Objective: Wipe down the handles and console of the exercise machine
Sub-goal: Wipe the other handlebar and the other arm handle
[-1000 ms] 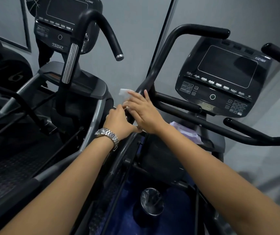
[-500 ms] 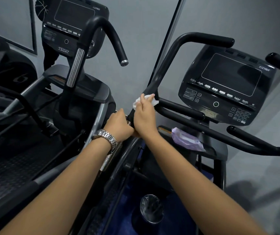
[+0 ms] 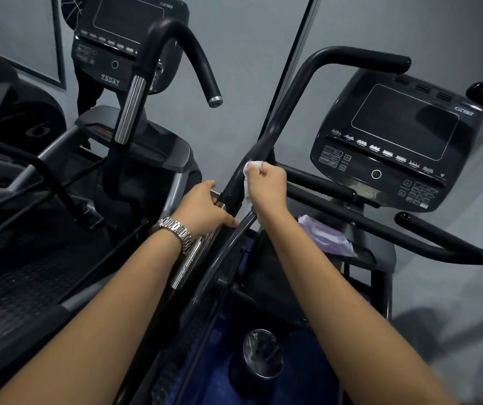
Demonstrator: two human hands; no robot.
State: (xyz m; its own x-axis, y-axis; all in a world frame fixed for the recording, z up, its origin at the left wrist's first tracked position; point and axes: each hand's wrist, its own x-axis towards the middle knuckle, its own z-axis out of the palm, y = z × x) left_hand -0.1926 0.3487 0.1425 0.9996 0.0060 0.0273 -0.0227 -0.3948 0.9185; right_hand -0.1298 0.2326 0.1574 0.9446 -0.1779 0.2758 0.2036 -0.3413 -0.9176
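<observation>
The exercise machine's long black left handle (image 3: pixel 288 100) curves up from the centre to a horizontal grip at the top. My right hand (image 3: pixel 266 187) is closed around a white wipe (image 3: pixel 251 168), pressed against the handle's lower part. Just below, my left hand (image 3: pixel 205 204), with a metal watch on the wrist, grips the same handle at its chrome section (image 3: pixel 190 258). The black console (image 3: pixel 395 141) with a dark screen and button rows stands to the right, untouched. Shorter black inner handles (image 3: pixel 322 185) run below the console.
A purple pack of wipes (image 3: pixel 326 236) lies on the machine's tray under the console. A second, similar machine (image 3: pixel 129 45) with a curved handle (image 3: pixel 193 54) stands close on the left. A round bin with a clear liner (image 3: pixel 262 353) sits on the blue floor below.
My right hand closed on the wipe and slid it up the handle from beside my left hand. My left hand kept its grip lower down.
</observation>
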